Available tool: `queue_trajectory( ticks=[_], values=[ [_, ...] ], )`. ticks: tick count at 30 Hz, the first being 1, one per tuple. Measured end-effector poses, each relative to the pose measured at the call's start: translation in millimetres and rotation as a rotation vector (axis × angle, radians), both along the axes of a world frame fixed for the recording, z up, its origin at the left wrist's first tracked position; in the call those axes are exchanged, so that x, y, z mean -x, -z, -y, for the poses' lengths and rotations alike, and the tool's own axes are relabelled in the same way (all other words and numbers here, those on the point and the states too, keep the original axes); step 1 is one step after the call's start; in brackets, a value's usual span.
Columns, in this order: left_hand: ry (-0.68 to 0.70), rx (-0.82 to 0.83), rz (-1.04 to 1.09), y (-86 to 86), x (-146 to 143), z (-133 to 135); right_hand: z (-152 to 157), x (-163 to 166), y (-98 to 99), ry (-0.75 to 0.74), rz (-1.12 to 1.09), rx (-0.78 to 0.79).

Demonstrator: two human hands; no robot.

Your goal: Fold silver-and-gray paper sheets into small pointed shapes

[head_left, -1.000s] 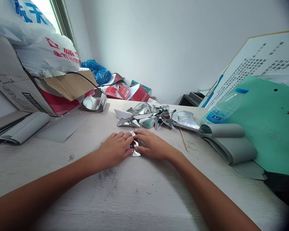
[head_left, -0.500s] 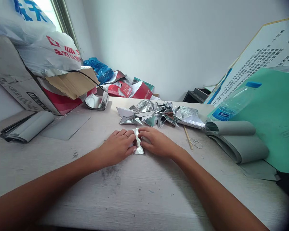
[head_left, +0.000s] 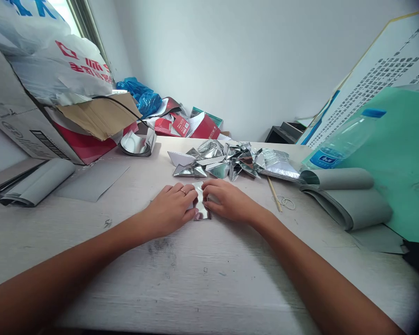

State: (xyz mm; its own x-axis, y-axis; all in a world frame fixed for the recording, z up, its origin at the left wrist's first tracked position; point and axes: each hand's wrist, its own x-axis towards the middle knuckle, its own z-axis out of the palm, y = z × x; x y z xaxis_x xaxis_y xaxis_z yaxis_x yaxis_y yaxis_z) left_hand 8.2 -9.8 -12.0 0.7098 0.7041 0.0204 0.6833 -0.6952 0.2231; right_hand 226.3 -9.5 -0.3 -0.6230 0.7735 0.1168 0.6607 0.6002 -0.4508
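Observation:
A small strip of silver foil sheet (head_left: 204, 214) lies on the table between my two hands, its shiny face up. The fingers of my left hand (head_left: 174, 204) are held together along its left edge, with a ring on one of them. My right hand (head_left: 225, 199) has its fingers curled onto the right edge, pinching or pressing it there. Part of the strip is hidden under both hands. Just beyond them sits a heap of folded silver foil pieces (head_left: 218, 165), some showing white sides.
A thin wooden stick (head_left: 274, 194) and rubber bands (head_left: 286, 202) lie right of my hands. Folded grey sheets (head_left: 363, 204), a plastic bottle (head_left: 345, 139) and a green board (head_left: 405, 153) stand farther right. Left are a rolled grey stack (head_left: 42, 179), a flat grey sheet (head_left: 94, 181) and a cardboard box (head_left: 31, 125).
The foil strip lies flatter and shows more of its shiny face between my hands. My right hand has shifted slightly right; the camera view has tilted a little.

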Motion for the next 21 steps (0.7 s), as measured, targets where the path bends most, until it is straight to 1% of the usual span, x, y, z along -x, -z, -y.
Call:
queue_trajectory(
  ticks=[9, 12, 15, 17, 21],
  values=[
    [-0.008, -0.002, 0.011, 0.4, 0.2, 0.6, 0.8, 4.1, 2.3, -0.055, -0.046, -0.023],
    [-0.014, -0.005, -0.025, -0.5, -0.8, 1.1, -1.9, 3.7, 3.8, 0.001, 0.010, -0.007],
    [-0.014, -0.005, -0.036, -2.3, -1.2, 1.4, -5.3, 1.0, 4.6, 0.095, 0.068, 0.089],
    [-0.011, -0.003, -0.036, -3.5, -1.0, 1.6, -6.5, -1.0, 4.1, 0.124, 0.085, 0.135],
    [-0.008, 0.008, -0.022, -4.5, -0.2, 1.9, -5.4, -1.9, 3.1, 0.135, 0.098, 0.122]
  ],
)
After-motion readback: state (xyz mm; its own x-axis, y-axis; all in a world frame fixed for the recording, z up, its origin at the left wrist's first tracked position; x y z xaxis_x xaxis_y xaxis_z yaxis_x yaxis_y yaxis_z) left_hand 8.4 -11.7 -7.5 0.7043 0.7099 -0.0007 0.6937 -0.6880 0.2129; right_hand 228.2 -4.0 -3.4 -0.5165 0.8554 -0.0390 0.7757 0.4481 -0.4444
